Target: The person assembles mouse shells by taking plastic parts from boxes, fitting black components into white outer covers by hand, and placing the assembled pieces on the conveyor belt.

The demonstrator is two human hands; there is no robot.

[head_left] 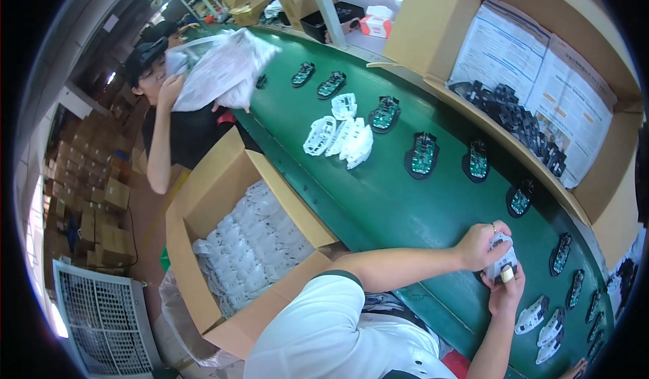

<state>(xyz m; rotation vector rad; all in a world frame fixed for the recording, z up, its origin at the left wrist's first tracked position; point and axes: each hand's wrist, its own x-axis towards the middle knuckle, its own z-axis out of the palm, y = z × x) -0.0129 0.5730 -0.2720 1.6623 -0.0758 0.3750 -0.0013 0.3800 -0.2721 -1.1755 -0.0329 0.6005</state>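
Over the green conveyor belt [399,196], at the right, my left hand [477,245] and my right hand [507,296] grip a computer mouse [498,266] from both sides. Its pale grey-white inner shell faces up; the underside is mostly covered by my fingers. A beige finger cover shows on a digit of my right hand. Several black mouse bases with green circuit boards [423,156] lie in a curved row along the belt's far side. White plastic shells [532,315] rest just right of my right hand, and another cluster of white shells [351,139] lies farther up the belt.
An open carton of white shells [253,244] stands left of my arm. Across the belt, a tilted carton [433,24] holds black plastic parts [510,119]. At the upper left a co-worker [159,102] lifts a plastic bag [220,68]. A tissue box [376,24] sits behind the belt.
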